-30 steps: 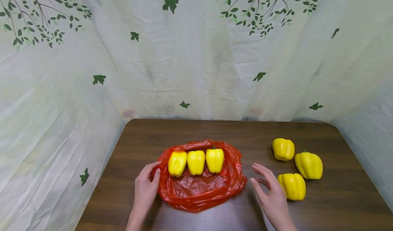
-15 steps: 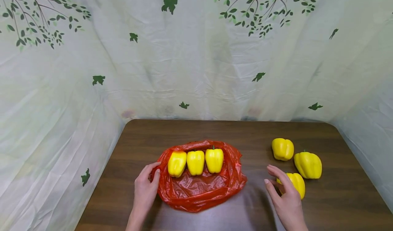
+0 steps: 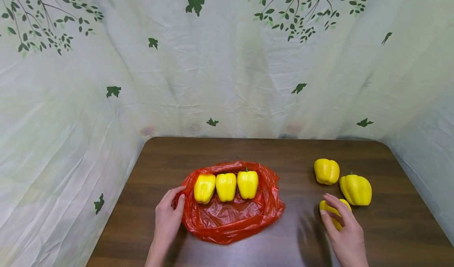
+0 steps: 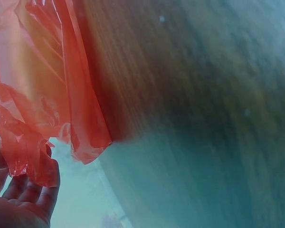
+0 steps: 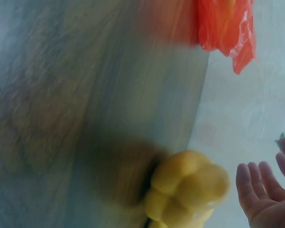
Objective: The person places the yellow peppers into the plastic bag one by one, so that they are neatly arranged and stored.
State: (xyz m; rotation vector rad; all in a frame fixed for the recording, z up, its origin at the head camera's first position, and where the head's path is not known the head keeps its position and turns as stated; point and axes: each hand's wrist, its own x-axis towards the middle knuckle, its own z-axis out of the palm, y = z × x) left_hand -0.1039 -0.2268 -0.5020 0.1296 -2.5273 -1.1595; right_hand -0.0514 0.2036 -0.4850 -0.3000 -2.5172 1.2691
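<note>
We look over a brown wood-grain table (image 3: 269,150), its far corners rounded, backed by a pale, creased sheet (image 3: 230,70) printed with leafy branches and scattered dark green leaves. On the table, we find the left hand (image 3: 168,215) gripping the rim of a red plastic bag (image 3: 227,215), thumb and fingers pinched together on the thin film. The right hand (image 3: 345,233) has its fingers parted, bent only a little, and has hold of nothing. Directly under its fingers, in the head view, we see a yellow pepper (image 3: 329,208), partly hidden; the right wrist view shows the fingers apart from the yellow shapes there, which are blurred. Just beyond the right hand stand two more peppers (image 3: 356,190), near each other. Inside the bag, beside the left hand's fingertips, we count three yellow peppers (image 3: 226,188) in a row, close together.
</note>
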